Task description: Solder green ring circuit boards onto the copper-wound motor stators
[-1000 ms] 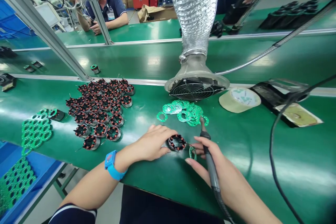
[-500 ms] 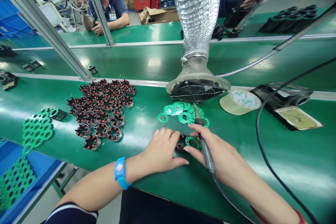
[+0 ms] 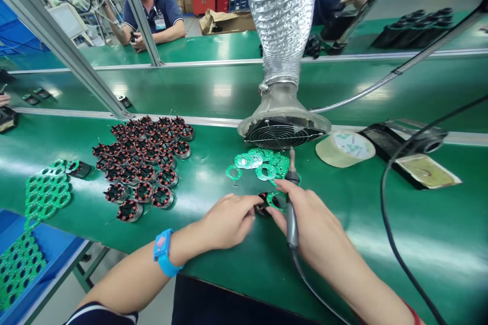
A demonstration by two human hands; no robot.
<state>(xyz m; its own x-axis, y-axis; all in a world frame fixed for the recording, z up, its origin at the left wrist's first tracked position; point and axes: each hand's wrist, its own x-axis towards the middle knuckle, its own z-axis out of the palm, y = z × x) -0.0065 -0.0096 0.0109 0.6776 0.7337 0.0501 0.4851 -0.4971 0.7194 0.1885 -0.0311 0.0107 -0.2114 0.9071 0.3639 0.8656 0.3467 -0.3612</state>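
Observation:
My left hand (image 3: 227, 221) pinches a small black motor stator (image 3: 263, 205) with copper windings on the green bench. A green ring-shaped circuit board (image 3: 276, 200) lies on top of the stator, under the fingertips of my right hand (image 3: 310, 221). That same hand holds a soldering iron (image 3: 292, 198) along the palm, tip pointing away from me. A blue band is on my left wrist.
Several stators (image 3: 145, 162) lie grouped at the left, loose green rings (image 3: 263, 165) beyond my hands. A fume duct with fan grille (image 3: 282, 129) stands behind them. Green board panels (image 3: 46, 190), a tape roll (image 3: 345, 148) and an iron stand (image 3: 409, 150) flank the bench. A person sits opposite.
The green ring moved from beside the stator onto its top. My hands drew together over the stator, and the soldering iron swung more upright.

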